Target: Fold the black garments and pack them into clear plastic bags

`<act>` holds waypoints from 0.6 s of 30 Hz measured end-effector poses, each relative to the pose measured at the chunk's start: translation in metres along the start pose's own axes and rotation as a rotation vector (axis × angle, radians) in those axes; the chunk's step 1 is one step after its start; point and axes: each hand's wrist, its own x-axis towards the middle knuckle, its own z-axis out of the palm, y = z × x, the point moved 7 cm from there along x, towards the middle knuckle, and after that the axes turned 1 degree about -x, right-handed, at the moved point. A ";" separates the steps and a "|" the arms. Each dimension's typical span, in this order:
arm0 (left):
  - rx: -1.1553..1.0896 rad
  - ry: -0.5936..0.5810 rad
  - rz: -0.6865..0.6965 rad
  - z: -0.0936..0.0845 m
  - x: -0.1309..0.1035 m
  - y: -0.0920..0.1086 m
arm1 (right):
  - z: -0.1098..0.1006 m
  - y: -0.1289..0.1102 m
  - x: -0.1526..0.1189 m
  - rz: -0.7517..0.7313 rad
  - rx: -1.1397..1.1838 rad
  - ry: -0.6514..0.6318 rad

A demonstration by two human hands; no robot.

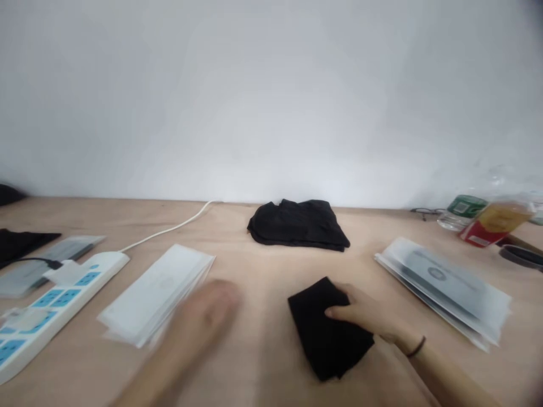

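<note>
The right hand (362, 311) grasped the black cloth (324, 336) from its right. The left hand (211, 308) (grip too blurred to tell) was farther.

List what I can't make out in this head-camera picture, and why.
Left hand, head view: motion blur hides its fingers and whether they hold anything.
Right hand, head view: the black cloth hides fingertips other than the thumb's.
Power strip, head view: one end is cut off by the left edge.
Packets at right, head view: print too small and blurred to read.
</note>
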 end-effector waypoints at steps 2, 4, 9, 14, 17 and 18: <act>0.209 0.020 -0.277 -0.035 0.004 -0.065 | -0.009 0.014 -0.010 0.028 0.297 0.071; 0.252 -0.116 -0.374 -0.048 0.005 -0.108 | -0.014 0.026 -0.017 0.049 0.459 0.118; 0.241 -0.149 -0.391 -0.050 0.007 -0.112 | -0.017 0.029 -0.021 0.052 0.625 0.226; -0.290 -0.166 -0.200 0.010 0.029 0.003 | -0.016 0.013 -0.024 0.009 0.823 0.404; -0.577 -0.309 -0.083 0.066 0.037 0.076 | -0.015 0.007 -0.026 -0.091 0.683 0.480; -0.624 -0.348 -0.048 0.081 0.038 0.093 | -0.017 0.007 -0.029 -0.139 0.533 0.539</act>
